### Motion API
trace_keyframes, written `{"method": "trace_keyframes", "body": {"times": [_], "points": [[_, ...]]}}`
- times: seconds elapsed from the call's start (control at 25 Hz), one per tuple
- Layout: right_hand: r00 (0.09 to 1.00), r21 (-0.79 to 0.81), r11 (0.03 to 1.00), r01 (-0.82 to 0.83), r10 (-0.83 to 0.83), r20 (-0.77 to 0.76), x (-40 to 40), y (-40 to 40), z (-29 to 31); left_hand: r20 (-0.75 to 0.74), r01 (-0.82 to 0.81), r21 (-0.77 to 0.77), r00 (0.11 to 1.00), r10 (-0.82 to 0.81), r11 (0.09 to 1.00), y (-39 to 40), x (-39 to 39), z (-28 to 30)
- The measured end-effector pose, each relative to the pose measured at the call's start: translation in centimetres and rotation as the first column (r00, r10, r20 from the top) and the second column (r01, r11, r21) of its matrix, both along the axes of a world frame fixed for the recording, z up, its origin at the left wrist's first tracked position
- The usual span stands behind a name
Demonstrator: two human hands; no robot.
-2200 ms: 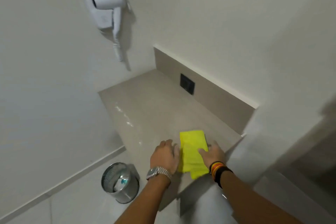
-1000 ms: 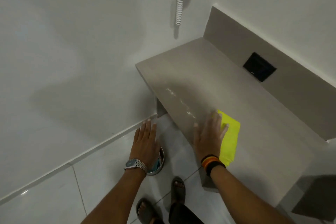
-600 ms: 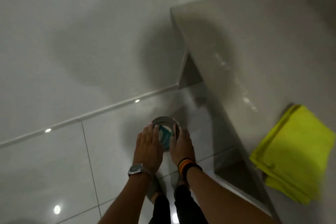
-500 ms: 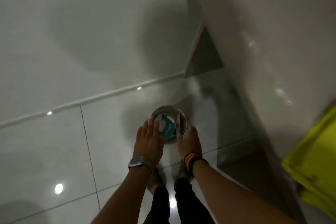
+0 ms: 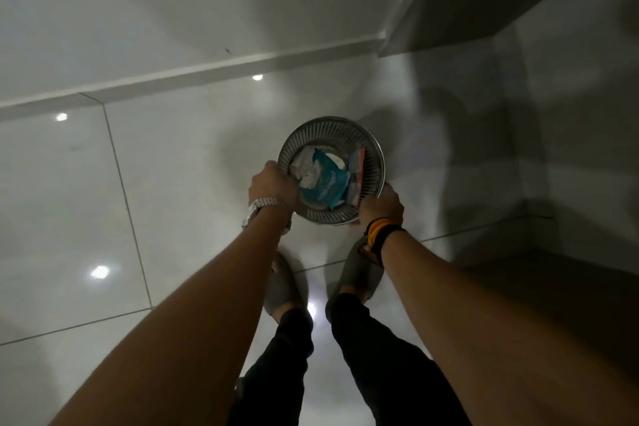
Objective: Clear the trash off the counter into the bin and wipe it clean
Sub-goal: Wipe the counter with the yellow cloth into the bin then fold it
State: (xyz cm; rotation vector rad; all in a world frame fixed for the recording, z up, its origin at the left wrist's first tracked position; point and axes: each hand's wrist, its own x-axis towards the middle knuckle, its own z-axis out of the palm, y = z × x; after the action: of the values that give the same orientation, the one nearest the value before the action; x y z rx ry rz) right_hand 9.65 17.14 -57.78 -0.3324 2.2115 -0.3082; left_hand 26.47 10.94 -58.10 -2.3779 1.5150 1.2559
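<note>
Round ribbed metal bin (image 5: pixel 331 135) standing on glossy floor tiles (image 5: pixel 173 156), crumpled teal and white wrappers (image 5: pixel 323 180) inside. Gripped at opposite rims: left hand (image 5: pixel 273 187) fingers curled over the edge, right hand (image 5: pixel 381 206) clasping the other side.

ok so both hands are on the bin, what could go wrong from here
The left hand and right hand grip only the thin rim of the metal bin, so it could slip or tip if lifted. The wrappers sit loose inside and might spill onto the glossy floor. The feet stand close beneath, so a dropped bin may land on them.
</note>
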Motion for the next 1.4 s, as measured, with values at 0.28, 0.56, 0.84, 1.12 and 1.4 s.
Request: {"method": "trace_keyframes", "body": {"times": [0.28, 0.56, 0.84, 1.12, 1.4], "points": [[0.964, -0.101, 0.96, -0.261, 0.253, -0.084, 0.9, 1.2, 17.6, -0.195, -0.295, 0.117, 0.929, 0.313, 0.948, 2.4, 4.4, 15.9], [0.856, -0.141, 0.851, -0.506, 0.476, -0.2, 3.5, 3.1, 39.2, -0.146, -0.302, -0.027, 0.944, 0.295, 0.953, 5.8, 6.8, 36.4], [0.72, -0.499, 0.699, -0.513, 0.033, -0.693, -3.6, 4.4, 51.5, -0.284, -0.337, -0.001, 0.903, 0.322, 0.942, 8.3, 4.9, 40.4], [0.813, -0.031, 0.978, -0.206, 0.153, -0.561, -14.4, 11.1, 47.5, -0.228, -0.189, -0.01, 0.957, 0.182, 0.982, 12.5, 2.0, 39.5], [0.823, -0.397, 0.906, -0.149, -0.109, -0.558, -17.2, 20.6, 46.9, -0.085, -0.068, -0.087, 0.995, 0.061, 0.994, 18.6, 0.0, 40.3]]}}
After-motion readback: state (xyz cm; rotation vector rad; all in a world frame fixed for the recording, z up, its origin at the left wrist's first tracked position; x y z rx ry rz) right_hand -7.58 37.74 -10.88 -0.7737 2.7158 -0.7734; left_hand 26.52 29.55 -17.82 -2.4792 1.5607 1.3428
